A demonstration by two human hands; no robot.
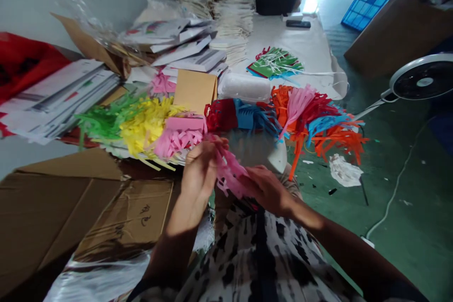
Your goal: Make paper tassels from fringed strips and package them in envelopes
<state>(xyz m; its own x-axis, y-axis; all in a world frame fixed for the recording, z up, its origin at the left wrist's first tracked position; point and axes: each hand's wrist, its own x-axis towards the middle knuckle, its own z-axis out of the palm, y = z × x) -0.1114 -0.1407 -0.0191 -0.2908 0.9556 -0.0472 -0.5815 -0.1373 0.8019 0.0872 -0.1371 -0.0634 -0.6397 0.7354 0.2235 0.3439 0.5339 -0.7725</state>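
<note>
Both my hands hold a pink cut-paper fringe piece [229, 172] close to my body, above my patterned lap. My left hand [200, 170] pinches its upper end with fingers closed. My right hand [266, 188] grips its lower end from the right, fingers curled. Just beyond the hands lies a row of cut-paper piles on the table edge: green [102, 120], yellow [148, 120], pink [179, 137], red [221, 114], blue [253, 115] and a mixed orange, pink and blue heap [318, 120] hanging over the edge.
An open cardboard box [71, 212] stands at my left. Stacks of printed sheets [60, 96] and envelopes [191, 54] cover the table's left side. A green and red paper bundle [276, 62] lies farther back. A floor fan [421, 80] and crumpled paper [343, 170] are on the green floor at right.
</note>
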